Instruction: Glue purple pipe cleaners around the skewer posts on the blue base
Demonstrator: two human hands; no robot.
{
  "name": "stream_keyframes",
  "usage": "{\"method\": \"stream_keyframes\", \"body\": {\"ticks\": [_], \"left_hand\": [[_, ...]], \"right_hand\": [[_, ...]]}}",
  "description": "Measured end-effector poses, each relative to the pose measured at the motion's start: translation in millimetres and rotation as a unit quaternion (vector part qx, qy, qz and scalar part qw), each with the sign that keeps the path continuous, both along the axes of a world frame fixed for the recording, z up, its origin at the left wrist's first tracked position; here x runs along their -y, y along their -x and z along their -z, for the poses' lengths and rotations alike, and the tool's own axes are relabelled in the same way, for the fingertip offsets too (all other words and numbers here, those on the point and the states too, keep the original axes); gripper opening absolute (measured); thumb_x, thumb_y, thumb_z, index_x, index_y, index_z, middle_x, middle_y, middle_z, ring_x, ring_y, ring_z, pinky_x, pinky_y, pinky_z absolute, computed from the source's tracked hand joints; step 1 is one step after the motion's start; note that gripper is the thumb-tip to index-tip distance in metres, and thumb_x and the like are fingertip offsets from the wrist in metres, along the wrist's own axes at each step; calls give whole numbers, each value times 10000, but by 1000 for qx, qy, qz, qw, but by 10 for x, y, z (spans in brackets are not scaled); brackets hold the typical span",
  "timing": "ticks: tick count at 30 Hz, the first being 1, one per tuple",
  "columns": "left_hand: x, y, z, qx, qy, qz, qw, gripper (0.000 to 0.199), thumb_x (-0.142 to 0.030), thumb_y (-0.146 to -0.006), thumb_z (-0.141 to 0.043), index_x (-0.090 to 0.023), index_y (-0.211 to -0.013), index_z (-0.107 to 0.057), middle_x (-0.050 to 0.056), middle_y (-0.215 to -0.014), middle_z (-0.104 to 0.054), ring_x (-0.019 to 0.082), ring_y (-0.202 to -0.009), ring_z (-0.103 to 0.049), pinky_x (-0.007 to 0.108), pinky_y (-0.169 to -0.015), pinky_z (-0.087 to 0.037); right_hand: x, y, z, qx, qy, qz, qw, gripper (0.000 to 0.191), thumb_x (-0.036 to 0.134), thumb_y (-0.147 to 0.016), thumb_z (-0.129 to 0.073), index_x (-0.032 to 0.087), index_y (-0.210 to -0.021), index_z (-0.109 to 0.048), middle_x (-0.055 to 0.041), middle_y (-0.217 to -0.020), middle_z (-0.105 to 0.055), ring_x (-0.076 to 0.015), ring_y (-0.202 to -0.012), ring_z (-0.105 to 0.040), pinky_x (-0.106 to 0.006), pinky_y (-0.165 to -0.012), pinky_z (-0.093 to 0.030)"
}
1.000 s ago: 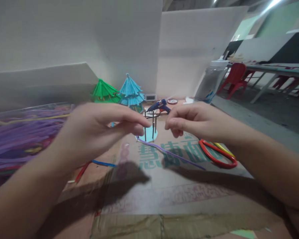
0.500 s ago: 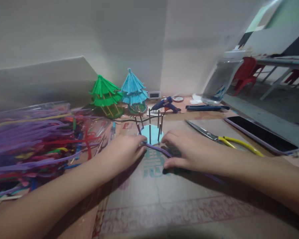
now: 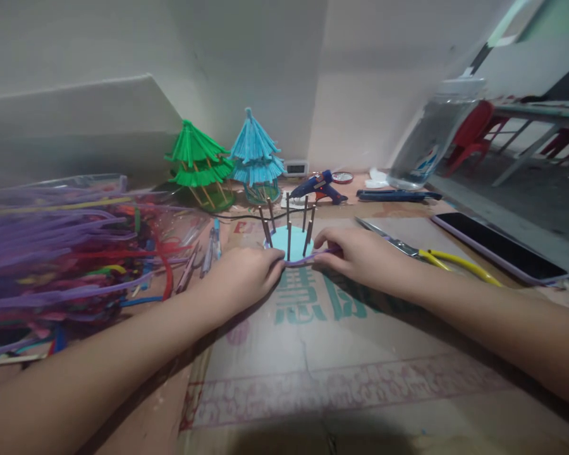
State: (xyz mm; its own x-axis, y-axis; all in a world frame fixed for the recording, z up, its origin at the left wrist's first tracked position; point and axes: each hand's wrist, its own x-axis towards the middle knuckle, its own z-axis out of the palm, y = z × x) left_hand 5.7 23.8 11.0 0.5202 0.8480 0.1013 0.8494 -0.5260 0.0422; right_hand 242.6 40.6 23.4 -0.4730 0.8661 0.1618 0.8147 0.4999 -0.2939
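Note:
A round light-blue base [image 3: 279,240] lies on the cardboard, with several brown sticks [image 3: 289,241] standing upright around its edge. Along its near rim runs a purple pipe cleaner [image 3: 305,260]. My left hand [image 3: 253,272] is closed at the base's left front, its fingertips pressing the pipe cleaner against the rim. On the right side, my right hand [image 3: 351,251] pinches the same strip between thumb and fingers, close to the base. Part of the strip is hidden beneath the right hand.
Left lies a heap of coloured pipe cleaners [image 3: 66,253]. Behind stand a green model [image 3: 199,158] and a blue model [image 3: 255,151], with a glue gun [image 3: 318,186] beside them. Scissors [image 3: 403,246], a utility knife [image 3: 398,196], a phone [image 3: 497,246] and a clear plastic jar [image 3: 427,139] are right.
My right hand has closed on the purple pipe cleaner and brought it up against the base's near rim. Its thumb was apart from the fingers before. The view has shifted slightly.

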Motion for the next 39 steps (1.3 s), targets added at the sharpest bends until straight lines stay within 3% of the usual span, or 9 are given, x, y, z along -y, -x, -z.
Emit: {"method": "stream_keyframes", "body": {"ticks": [3,8,15,22,26,28,32,39], "left_hand": [[-6,-10,12,-1,-2,-9,1000,361,-306,-1004,-436,-207,-1193,-728,126,-1027,-790,300,-868,-755,385,-724,-536],[-21,-19,34,-2,-11,-19,1000,349,-315,-1004,-446,-208,-1153,-743,117,-996,-795,304,-851,-757,375,-702,-524],[-27,-23,54,-5,-27,-16,999,332,-314,-999,-462,-204,-1121,-751,111,-983,-796,280,-825,-755,345,-682,-513],[-25,-22,60,-9,-39,-13,999,337,-332,-1005,-456,-204,-1101,-753,105,-955,-796,278,-803,-751,344,-664,-493],[-22,-25,66,-21,-37,-17,999,340,-337,-1008,-446,-214,-1078,-755,96,-955,-794,290,-811,-748,355,-671,-487],[-23,-27,66,-25,-40,-20,999,341,-340,-1010,-444,-217,-1082,-753,95,-955,-794,285,-805,-747,351,-670,-480],[-25,-19,68,-25,-38,-22,999,341,-338,-1009,-444,-213,-1092,-750,101,-942,-792,282,-792,-742,346,-664,-470],[-42,-7,82,130,29,-17,991,309,-318,-975,-509,-217,-1181,-716,57,-954,-790,228,-786,-717,305,-674,-459]], "right_hand": [[-38,-4,48,-41,29,17,999,308,473,-901,-666,228,-1085,-702,-3,-776,-710,-158,-653,-592,-261,-585,-352],[-33,48,58,-40,38,11,998,305,454,-926,-640,223,-1095,-746,-11,-727,-704,-153,-610,-572,-275,-590,-352],[-105,72,186,-70,-15,-51,996,203,197,-925,-612,153,-1080,-735,-104,-1070,-742,-228,-969,-662,-343,-873,-470],[-139,100,192,-91,16,-30,995,160,149,-913,-608,165,-987,-749,-85,-1024,-765,-209,-917,-679,-326,-841,-482],[-125,80,212,-95,35,-2,995,83,201,-911,-634,184,-953,-703,-34,-867,-734,-173,-753,-635,-284,-686,-443],[-102,57,215,-91,23,5,996,71,252,-903,-670,182,-908,-661,-14,-793,-689,-160,-695,-589,-271,-625,-401],[-61,35,204,-43,-43,-29,998,146,295,-887,-715,172,-868,-638,-38,-841,-674,-177,-761,-566,-284,-662,-387],[-116,63,239,-99,11,-1,995,83,254,-893,-695,177,-926,-697,-18,-817,-686,-159,-733,-591,-273,-664,-411]]}}
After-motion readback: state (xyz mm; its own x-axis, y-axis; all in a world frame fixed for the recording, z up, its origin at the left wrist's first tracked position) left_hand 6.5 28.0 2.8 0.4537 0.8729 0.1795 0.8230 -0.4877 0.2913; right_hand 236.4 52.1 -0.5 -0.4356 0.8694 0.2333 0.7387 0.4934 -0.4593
